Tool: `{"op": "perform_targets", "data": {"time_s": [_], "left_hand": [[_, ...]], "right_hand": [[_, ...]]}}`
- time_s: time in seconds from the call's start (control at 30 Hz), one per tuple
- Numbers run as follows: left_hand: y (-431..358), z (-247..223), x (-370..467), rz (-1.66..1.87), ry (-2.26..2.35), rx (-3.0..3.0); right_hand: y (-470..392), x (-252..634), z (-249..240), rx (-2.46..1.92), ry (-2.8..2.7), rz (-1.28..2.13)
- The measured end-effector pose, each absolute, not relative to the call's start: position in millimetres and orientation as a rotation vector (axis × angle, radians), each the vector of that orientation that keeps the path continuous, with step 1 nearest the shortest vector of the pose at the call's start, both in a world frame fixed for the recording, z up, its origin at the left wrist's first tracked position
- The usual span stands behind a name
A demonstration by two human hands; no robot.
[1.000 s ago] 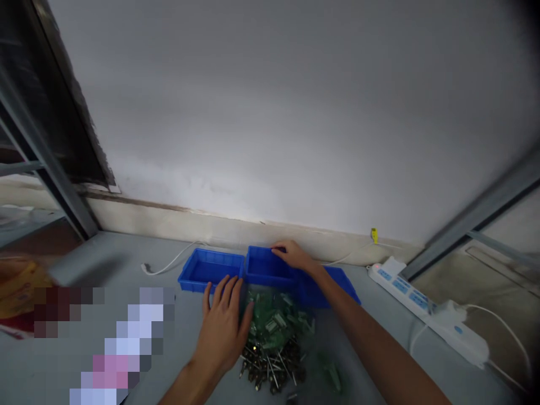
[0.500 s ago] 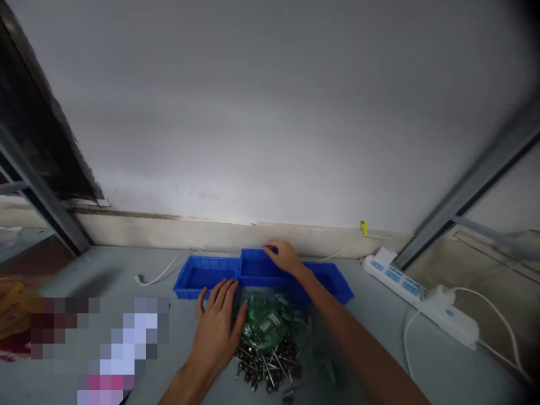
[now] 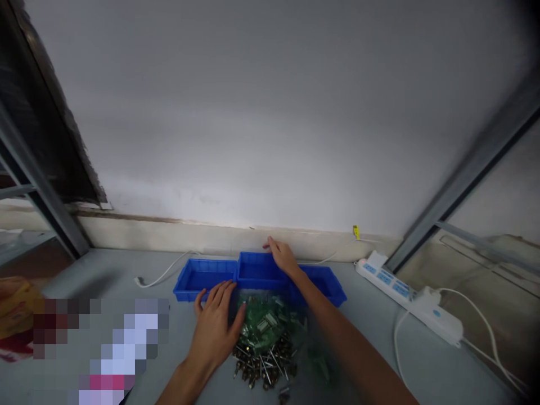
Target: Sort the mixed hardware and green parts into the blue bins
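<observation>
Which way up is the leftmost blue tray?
Upright: the tray lies with its open side up, its inner floor and walls showing.

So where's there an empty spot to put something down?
There's bare tabletop between the right forearm and the power strip, and more between the left metal post and the white cable. It's crowded beside the left hand, with green plastic-wrapped pieces and piled metal-stemmed parts.

Blue bins point(image 3: 206, 277), a heap of metal parts point(image 3: 265, 365) and a power strip point(image 3: 407, 295) line a grey bench point(image 3: 113, 281) against a scuffed wall point(image 3: 236, 140) in what appears to be a small workshop.
</observation>
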State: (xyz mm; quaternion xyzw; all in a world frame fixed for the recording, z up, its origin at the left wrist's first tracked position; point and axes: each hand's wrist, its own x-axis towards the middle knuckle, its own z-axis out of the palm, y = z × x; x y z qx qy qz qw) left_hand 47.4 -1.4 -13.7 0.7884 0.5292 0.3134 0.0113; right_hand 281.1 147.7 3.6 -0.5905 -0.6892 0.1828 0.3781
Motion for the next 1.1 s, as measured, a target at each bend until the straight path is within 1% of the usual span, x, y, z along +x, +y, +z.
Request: {"op": "perform_targets", "data": {"time_s": [0.23, 0.4, 0.53, 0.6, 0.67, 0.77, 0.87, 1.0, 1.1], "left_hand": [[0.2, -12.5, 45.2, 0.975, 1.637, 2.473], [1.0, -14.9, 43.4, 0.989, 1.602, 2.553], [-3.0, -9.1, 42.8, 1.024, 1.567, 2.614], [-7.0, -3.1, 43.0, 1.006, 1.476, 2.671], [-11.2, 2.5, 43.8, 0.935, 1.323, 2.744], [-16.0, 6.1, 45.8, 0.798, 1.13, 2.8], [-17.6, 3.6, 47.5, 0.736, 1.113, 2.776], [-17.1, -0.8, 46.9, 0.688, 1.16, 2.744], [-17.1, 0.9, 46.1, 0.673, 1.162, 2.732]], "right_hand": [[144.9, 279.6, 5.3, -1.445, -1.733, 0.436], [123.3, 281.8, 35.9, -1.341, -1.772, 0.364], [73.0, 282.1, 67.9, -1.239, -1.939, 0.38], [39.5, 279.8, 75.6, -1.201, -2.084, 0.437], [8.2, 276.2, 74.6, -1.192, -2.362, 0.506], [-22.9, 270.7, 61.4, -1.339, -2.51, 0.544], [-32.9, 268.4, 47.4, -1.42, -2.46, 0.58], [-29.0, 273.0, 41.6, -1.378, -2.196, 0.678], [-22.1, 279.7, 40.8, -1.335, -1.918, 0.898]]}}
